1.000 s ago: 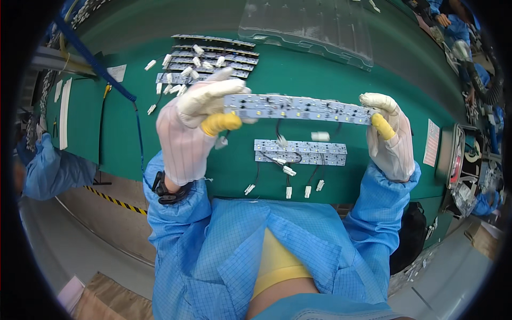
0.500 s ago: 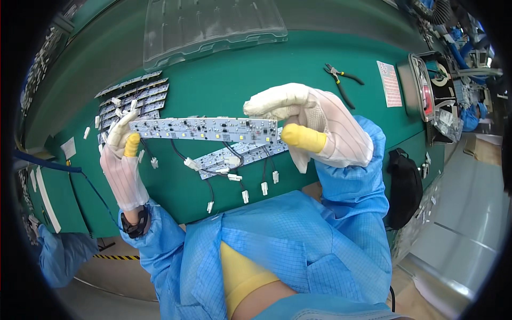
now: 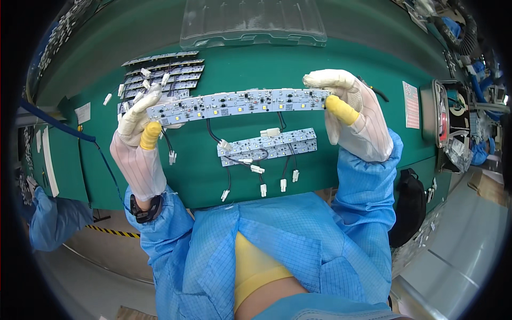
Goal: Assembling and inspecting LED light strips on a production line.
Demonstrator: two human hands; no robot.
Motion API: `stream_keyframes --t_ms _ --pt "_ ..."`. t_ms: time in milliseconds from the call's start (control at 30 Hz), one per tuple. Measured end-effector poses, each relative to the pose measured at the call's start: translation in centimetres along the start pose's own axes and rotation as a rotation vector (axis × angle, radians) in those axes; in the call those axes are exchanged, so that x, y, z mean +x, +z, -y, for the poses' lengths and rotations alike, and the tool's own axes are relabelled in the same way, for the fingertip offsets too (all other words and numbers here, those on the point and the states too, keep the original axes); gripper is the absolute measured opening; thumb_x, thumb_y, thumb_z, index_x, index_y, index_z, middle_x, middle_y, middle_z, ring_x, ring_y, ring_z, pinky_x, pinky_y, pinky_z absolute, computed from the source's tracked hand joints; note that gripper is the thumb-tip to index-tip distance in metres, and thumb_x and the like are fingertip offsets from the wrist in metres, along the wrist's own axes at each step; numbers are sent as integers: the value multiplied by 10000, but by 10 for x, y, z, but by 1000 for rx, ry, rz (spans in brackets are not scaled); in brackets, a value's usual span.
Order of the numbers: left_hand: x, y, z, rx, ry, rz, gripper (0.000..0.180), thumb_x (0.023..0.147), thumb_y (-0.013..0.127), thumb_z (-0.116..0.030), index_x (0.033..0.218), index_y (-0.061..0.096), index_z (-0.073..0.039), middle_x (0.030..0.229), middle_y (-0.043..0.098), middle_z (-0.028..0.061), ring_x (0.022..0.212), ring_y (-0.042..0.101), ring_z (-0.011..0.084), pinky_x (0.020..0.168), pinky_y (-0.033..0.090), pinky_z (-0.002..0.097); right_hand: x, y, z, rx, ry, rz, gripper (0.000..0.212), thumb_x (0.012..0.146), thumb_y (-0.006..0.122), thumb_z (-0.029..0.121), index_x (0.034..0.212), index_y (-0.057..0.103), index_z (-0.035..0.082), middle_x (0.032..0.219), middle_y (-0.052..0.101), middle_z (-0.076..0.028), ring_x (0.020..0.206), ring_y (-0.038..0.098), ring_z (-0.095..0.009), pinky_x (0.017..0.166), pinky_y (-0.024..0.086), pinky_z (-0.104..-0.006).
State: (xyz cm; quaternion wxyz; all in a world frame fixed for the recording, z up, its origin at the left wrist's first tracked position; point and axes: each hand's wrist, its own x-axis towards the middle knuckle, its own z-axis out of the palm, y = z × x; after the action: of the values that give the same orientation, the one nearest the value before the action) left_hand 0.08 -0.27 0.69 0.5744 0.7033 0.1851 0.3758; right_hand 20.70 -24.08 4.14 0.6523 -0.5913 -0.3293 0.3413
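Note:
A long white LED circuit board strip (image 3: pixel 240 104) is held up above the green mat, spanning from one hand to the other. My left hand (image 3: pixel 140 118), gloved with a yellow thumb cover, pinches its left end. At its right end, my right hand (image 3: pixel 346 104) grips it between the fingers and a yellow-covered thumb. Black leads with white plugs hang from the strip. Below it on the mat lie LED boards (image 3: pixel 272 145) one against another, their wired white connectors (image 3: pixel 257 169) pointing toward me. A stack of similar boards (image 3: pixel 176 74) sits behind my left hand.
A clear plastic tray (image 3: pixel 253 24) stands at the back. Partly behind my right hand are pliers (image 3: pixel 380 93); a sheet of red labels (image 3: pixel 411 104) and a metal box (image 3: pixel 433 114) lie farther right. A blue cable (image 3: pixel 58 122) crosses the left side, where another person's sleeve (image 3: pixel 56 218) shows.
The view has shifted. Both hands have raised the strip away from the boards below, so more of those boards shows. The right hand now covers part of the pliers.

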Motion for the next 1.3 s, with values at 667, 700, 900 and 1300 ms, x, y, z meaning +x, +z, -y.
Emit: stream_keyframes --t_ms 667,700,900,1300 --pt "4 6 -22 18 68 421 398 883 594 -280 1145 568 18 771 697 95 1017 617 258 1058 336 474 9 -10 -16 -36 71 10 440 921 537 320 1189 528 -28 803 621 -71 567 523 -65 555 395 -172" --pt "6 9 -26 73 46 377 279 892 553 -216 1058 618 -1 753 700 86 1027 623 256 1021 381 413 10 -6 -21 4 84 -30 540 883 582 374 1220 500 -40 845 606 -82 613 539 -65 553 404 -175" --pt "2 3 -7 470 -101 189 201 814 656 -121 994 643 -31 785 674 83 710 634 207 693 479 308 -1 -16 -20 80 141 -23 347 918 559 321 1002 560 -15 696 639 -95 452 546 -109 440 417 -193" --pt "8 12 10 838 446 61 190 945 501 -99 1046 633 -7 831 620 56 625 468 139 615 399 274 -7 -3 1 308 188 91 504 870 600 418 1029 537 -57 707 634 -112 411 529 -102 424 428 -193"
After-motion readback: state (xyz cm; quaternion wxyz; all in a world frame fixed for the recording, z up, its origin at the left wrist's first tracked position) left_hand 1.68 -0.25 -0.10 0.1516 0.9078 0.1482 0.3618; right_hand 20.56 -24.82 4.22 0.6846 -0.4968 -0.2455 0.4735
